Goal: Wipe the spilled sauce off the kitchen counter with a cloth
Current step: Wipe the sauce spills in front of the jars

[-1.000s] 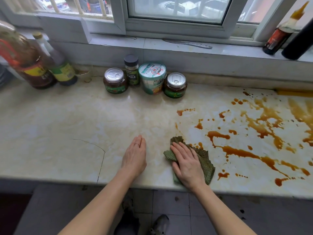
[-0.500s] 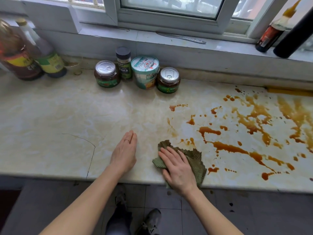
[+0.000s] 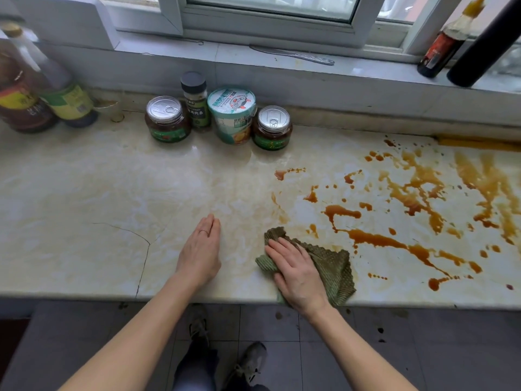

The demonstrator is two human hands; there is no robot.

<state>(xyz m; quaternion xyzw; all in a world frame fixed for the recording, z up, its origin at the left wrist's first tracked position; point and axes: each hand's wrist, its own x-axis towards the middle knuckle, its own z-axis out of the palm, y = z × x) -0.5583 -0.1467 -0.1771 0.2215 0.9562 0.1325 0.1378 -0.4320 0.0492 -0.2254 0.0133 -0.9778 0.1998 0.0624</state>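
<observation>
We see the counter [image 3: 84, 193], pale marble with a thin crack near its front edge on the left. At the far left, by the wall, stand 2 large bottles [image 3: 36, 91]. Further right along the wall we find 2 jars with metal lids [image 3: 166, 119], a small spice jar [image 3: 196, 100] behind them and a paper cup [image 3: 232, 114] between them.

Our left hand [image 3: 200, 253] lies flat and open on the bare marble, fingers together, holding nothing. Just beside it, our right hand [image 3: 296, 273] presses down with spread fingers on the cloth [image 3: 329, 263]. The cloth is green, ribbed and crumpled, and it sits at the front edge of the counter, one corner hanging a little over it.

To the right of the cloth the sauce [image 3: 375, 239] is spread: brown-orange streaks and drops across the marble up to the right border. The nearest streak is close to the cloth, and we cannot tell if it touches. On the windowsill [image 3: 366, 69] above stand 2 dark bottles [image 3: 465, 46].
</observation>
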